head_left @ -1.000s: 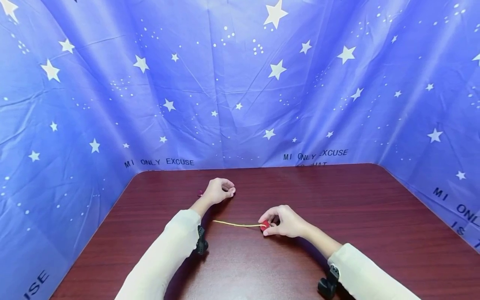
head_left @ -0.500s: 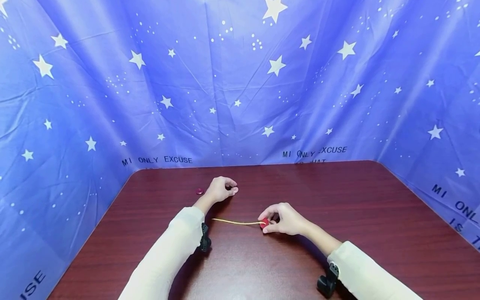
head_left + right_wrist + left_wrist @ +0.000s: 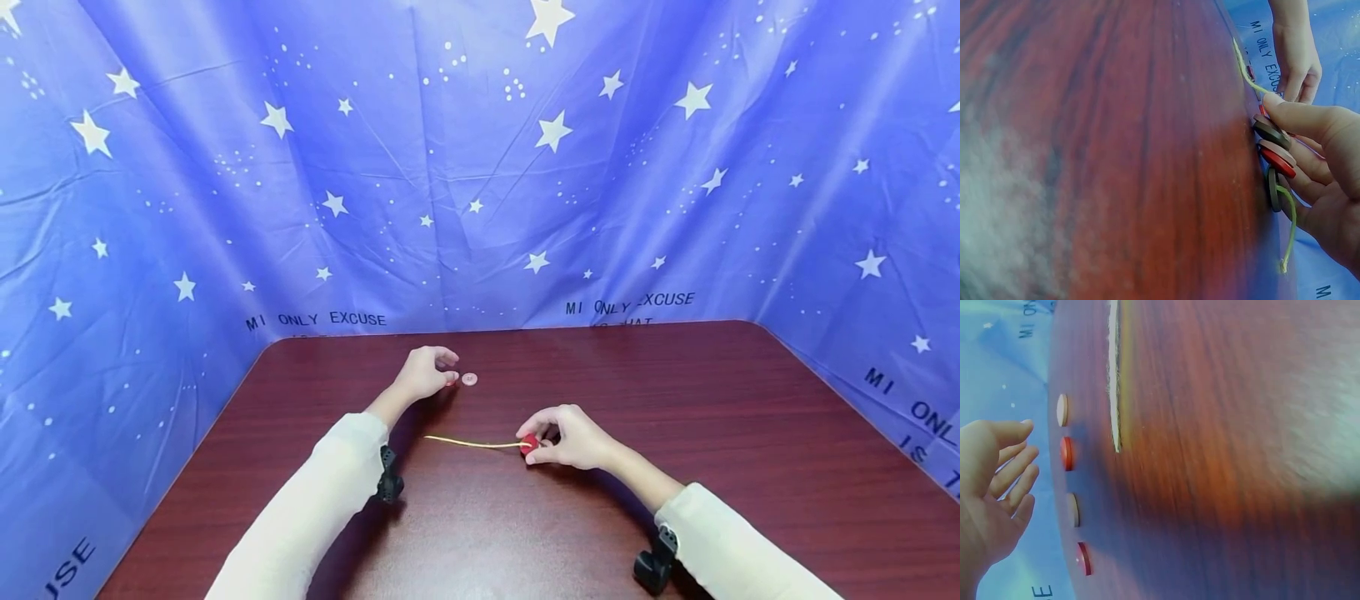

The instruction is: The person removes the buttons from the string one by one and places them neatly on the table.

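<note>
1. While my right hand (image 3: pixel 572 440) pinched a threaded red button (image 3: pixel 529 447) between thumb and fingertips, the yellow cord (image 3: pixel 1114 375) ran out of it to the left and finished in a free end.
2. More buttons sat on the cord behind that one, within my curled fingers: a dark button (image 3: pixel 1270 134), a pale threaded button (image 3: pixel 1277 151), another red button (image 3: pixel 1280 164) and a second dark one (image 3: pixel 1274 189). From this last one the cord's short tail hung loose.
3. My left hand (image 3: pixel 423 372) was beyond the cord's free end, its fingers relaxed and apart, with nothing in its grasp.
4. Four loose buttons lay in a row on the tabletop (image 3: pixel 480 533), beyond the cord. The pale pink button (image 3: pixel 469 379) was at the row's right end; next came the loose red button (image 3: pixel 1067 454) by my left thumb, though I couldn't tell whether they touched. Another pale button (image 3: pixel 1073 510) and another loose red one (image 3: pixel 1084 559) followed, farther left than the cord's free end.
5. Behind the tabletop, well past the cord, hung a blue curtain (image 3: pixel 450 167) printed with stars and black lettering.
</note>
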`<state>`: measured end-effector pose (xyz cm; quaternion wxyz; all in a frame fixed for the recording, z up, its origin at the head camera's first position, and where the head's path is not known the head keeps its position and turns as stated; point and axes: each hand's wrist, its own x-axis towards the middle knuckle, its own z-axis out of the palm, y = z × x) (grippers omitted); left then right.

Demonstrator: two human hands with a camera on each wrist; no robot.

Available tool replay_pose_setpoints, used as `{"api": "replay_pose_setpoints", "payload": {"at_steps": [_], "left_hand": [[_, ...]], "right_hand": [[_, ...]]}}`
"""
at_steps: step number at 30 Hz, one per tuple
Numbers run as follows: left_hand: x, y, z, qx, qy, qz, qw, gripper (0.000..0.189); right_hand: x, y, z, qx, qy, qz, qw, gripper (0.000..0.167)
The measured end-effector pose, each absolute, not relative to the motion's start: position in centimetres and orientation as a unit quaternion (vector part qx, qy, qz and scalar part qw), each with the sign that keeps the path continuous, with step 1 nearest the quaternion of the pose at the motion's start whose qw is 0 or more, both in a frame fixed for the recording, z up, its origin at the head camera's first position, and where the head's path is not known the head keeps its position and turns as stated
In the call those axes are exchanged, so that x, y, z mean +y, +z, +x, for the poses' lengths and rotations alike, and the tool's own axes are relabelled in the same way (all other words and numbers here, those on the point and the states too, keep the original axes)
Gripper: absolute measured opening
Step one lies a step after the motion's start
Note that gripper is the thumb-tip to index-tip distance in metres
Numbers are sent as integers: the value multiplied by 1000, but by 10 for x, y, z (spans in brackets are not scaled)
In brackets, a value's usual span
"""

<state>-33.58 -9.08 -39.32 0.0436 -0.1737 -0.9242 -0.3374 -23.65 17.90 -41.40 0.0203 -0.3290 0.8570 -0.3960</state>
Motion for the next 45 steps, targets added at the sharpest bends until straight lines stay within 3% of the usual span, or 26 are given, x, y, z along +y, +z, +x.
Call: {"api": "replay_pose_setpoints", "payload": {"at_steps": [19, 45], "left_hand": [[-95, -389, -289, -912, -328, -247, 9, 21], [-97, -393, -283, -896, -320, -305, 23, 19]], "right_hand": [[175, -412, -236, 855, -409, -320, 11, 29], [177, -416, -236, 846, -392, -360, 2, 30]]}}
